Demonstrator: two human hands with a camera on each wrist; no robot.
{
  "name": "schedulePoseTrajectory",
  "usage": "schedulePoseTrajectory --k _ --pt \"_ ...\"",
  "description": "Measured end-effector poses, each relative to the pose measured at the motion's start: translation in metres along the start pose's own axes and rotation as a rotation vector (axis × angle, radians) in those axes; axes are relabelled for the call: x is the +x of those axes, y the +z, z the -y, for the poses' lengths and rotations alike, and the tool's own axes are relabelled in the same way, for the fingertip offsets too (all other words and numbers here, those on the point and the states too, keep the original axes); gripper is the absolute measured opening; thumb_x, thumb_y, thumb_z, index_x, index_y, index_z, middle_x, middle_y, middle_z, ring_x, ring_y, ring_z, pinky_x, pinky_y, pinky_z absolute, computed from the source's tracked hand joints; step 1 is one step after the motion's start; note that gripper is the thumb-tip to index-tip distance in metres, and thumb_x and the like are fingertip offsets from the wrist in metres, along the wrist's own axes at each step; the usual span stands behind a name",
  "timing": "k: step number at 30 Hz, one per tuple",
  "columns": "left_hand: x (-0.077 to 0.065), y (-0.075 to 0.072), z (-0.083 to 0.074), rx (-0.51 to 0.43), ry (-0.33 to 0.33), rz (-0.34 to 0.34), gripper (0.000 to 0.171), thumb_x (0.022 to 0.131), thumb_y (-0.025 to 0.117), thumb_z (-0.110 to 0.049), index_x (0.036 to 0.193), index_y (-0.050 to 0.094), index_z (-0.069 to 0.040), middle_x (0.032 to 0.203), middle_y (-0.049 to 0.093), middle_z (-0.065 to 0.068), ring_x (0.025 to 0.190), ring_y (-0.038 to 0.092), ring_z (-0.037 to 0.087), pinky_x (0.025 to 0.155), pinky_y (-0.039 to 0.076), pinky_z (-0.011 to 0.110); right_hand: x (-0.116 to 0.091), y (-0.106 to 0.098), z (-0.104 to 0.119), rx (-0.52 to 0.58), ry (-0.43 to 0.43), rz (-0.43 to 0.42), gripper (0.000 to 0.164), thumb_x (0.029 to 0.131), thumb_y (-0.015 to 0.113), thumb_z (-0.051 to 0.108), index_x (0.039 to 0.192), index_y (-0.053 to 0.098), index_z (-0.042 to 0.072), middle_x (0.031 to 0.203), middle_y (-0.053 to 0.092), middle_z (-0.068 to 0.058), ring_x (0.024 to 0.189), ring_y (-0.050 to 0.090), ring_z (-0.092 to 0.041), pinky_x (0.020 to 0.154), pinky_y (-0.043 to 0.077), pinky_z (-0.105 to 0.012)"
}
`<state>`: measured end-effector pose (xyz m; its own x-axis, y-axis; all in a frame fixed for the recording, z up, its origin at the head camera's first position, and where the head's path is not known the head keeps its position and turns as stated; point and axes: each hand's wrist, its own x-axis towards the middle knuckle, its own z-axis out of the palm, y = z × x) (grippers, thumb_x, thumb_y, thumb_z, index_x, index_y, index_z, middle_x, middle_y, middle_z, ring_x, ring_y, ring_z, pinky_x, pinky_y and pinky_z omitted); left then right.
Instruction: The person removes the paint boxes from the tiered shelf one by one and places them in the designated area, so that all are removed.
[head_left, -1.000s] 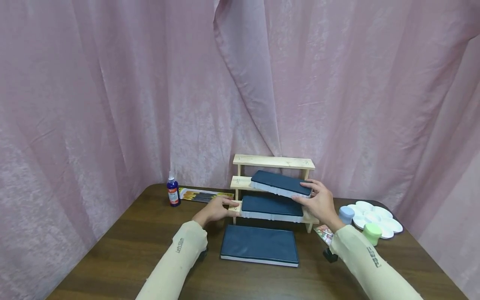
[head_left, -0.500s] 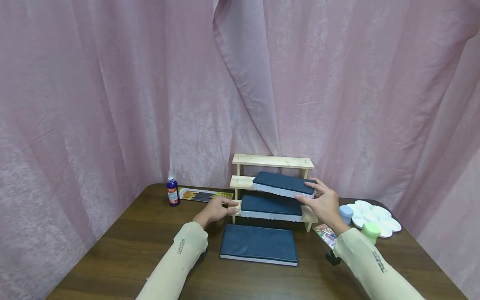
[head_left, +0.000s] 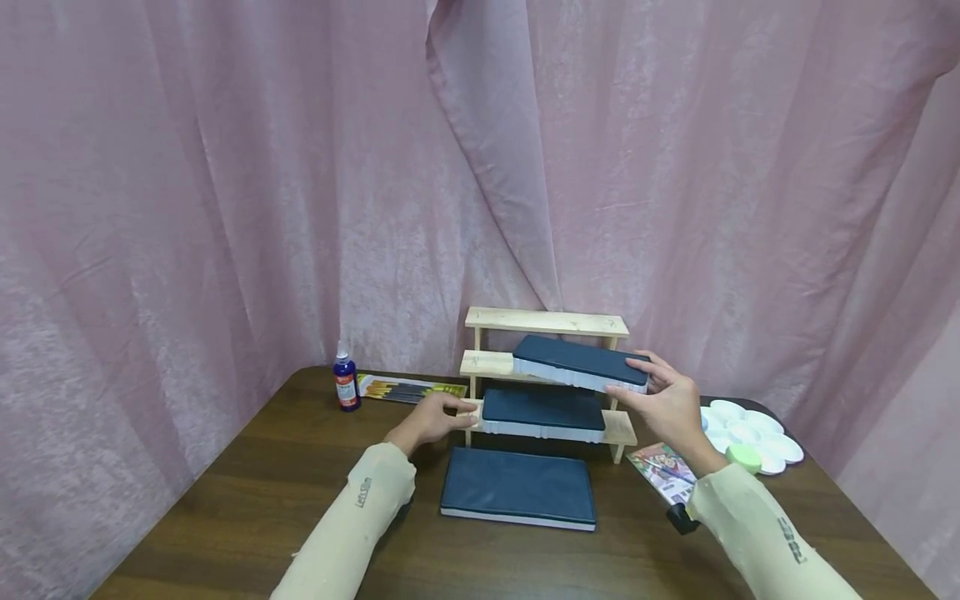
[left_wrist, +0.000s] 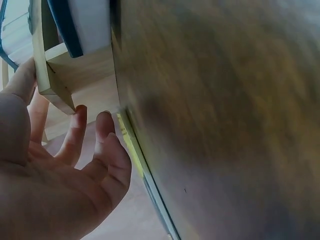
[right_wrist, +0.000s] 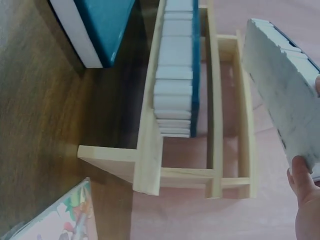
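Ideally, I level the tilted navy-topped box [head_left: 577, 358] my right grip [head_left: 669, 408] pinches, left grip [head_left: 431, 419] holding the stepped wooden rack [head_left: 547, 322] steady.

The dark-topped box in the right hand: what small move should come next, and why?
Probably ease the dark-topped box further right, away from the wooden rack: the right hand holds it off the middle shelf, it has shifted rightward, and the left hand grips the rack's end.

Curtain [head_left: 247, 183] — pale pink, velvety, hung in loose folds across the back and both sides, one overlapping edge near centre. Table [head_left: 225, 508] — dark brown wood grain, rounded far corners, softly lit.
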<state>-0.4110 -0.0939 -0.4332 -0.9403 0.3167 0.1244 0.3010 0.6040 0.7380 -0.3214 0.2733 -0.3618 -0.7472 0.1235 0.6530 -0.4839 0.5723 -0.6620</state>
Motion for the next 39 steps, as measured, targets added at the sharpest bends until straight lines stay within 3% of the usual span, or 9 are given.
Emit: schedulePoseTrajectory --k 5,8,11,18,23,27,32,34,39 --pt "0.001 0.0 0.001 0.026 -0.012 -0.007 0.027 0.087 0.078 -0.029 0.112 0.078 -0.017 0.124 0.067 0.01 0.121 0.058 0.031 0.102 0.046 0.048 -0.003 -0.007 0.007 0.042 0.007 0.017 0.056 0.073 0.091 0.022 0.121 0.07 0.002 0.137 0.059 -0.008 0.06 0.047 -0.001 0.051 0.039 -0.014" --pt "0.001 0.001 0.0 0.033 -0.001 -0.007 0.027 0.087 0.078 -0.029 0.112 0.078 -0.016 0.123 0.068 0.011 0.12 0.059 0.032 0.102 0.046 0.048 -0.006 -0.012 0.01 0.055 0.003 0.03 0.056 0.073 0.09 0.022 0.121 0.07 0.002 0.138 0.058 -0.006 0.077 0.06 0.004 0.064 0.047 -0.009" --pt "0.002 0.001 -0.001 0.032 0.02 -0.008 0.027 0.087 0.078 -0.028 0.111 0.078 -0.015 0.121 0.069 0.011 0.118 0.06 0.032 0.102 0.046 0.047 -0.009 -0.017 0.011 0.038 -0.007 0.038 0.056 0.073 0.09 0.021 0.121 0.07 0.002 0.138 0.059 -0.005 0.095 0.064 0.004 0.075 0.051 -0.01" --pt "0.003 0.0 -0.001 0.051 0.035 -0.03 0.027 0.086 0.079 -0.026 0.11 0.078 -0.014 0.118 0.07 0.01 0.115 0.062 0.031 0.1 0.047 0.046 -0.017 -0.024 0.016 0.016 -0.038 0.062 0.055 0.073 0.09 0.02 0.122 0.07 0.005 0.138 0.059 -0.004 0.086 0.061 0.003 0.067 0.048 -0.011" --pt "0.003 0.001 0.0 0.048 0.001 -0.013 0.026 0.087 0.078 -0.029 0.111 0.078 -0.018 0.124 0.068 0.01 0.119 0.06 0.03 0.102 0.046 0.046 -0.023 -0.03 0.02 0.08 -0.054 0.086 0.054 0.072 0.09 0.009 0.121 0.069 -0.001 0.136 0.059 -0.009 0.09 0.066 0.003 0.074 0.053 -0.012" --pt "0.003 0.001 -0.002 0.056 -0.015 -0.001 0.027 0.088 0.077 -0.032 0.112 0.078 -0.019 0.127 0.066 0.011 0.122 0.058 0.031 0.103 0.046 0.046 -0.027 -0.032 0.022 0.06 -0.072 0.093 0.052 0.071 0.09 0.006 0.118 0.07 -0.003 0.134 0.06 -0.012 0.078 0.064 0.001 0.067 0.05 -0.011" --pt "0.002 -0.001 -0.004 0.057 -0.026 -0.001 0.028 0.088 0.077 -0.032 0.113 0.077 -0.02 0.127 0.066 0.01 0.121 0.059 0.03 0.102 0.046 0.046 -0.03 -0.033 0.022 0.004 -0.101 0.102 0.051 0.071 0.09 0.007 0.118 0.07 -0.002 0.135 0.059 -0.015 0.061 0.052 -0.002 0.053 0.042 -0.013" --pt "0.002 -0.001 -0.003 0.061 -0.024 -0.006 0.027 0.088 0.077 -0.032 0.113 0.078 -0.02 0.126 0.067 0.01 0.12 0.059 0.03 0.102 0.047 0.045 -0.032 -0.032 0.022 -0.012 -0.1 0.109 0.051 0.072 0.09 0.01 0.118 0.07 -0.001 0.136 0.059 -0.015 0.063 0.052 0.001 0.054 0.042 -0.012" --pt "0.001 0.0 -0.002 0.07 -0.006 -0.013 0.028 0.088 0.077 -0.031 0.112 0.078 -0.018 0.125 0.067 0.01 0.119 0.059 0.03 0.102 0.047 0.046 -0.039 -0.032 0.023 0.0 -0.091 0.134 0.052 0.072 0.09 0.012 0.118 0.07 -0.001 0.139 0.057 -0.011 0.094 0.06 0.009 0.072 0.049 -0.007"
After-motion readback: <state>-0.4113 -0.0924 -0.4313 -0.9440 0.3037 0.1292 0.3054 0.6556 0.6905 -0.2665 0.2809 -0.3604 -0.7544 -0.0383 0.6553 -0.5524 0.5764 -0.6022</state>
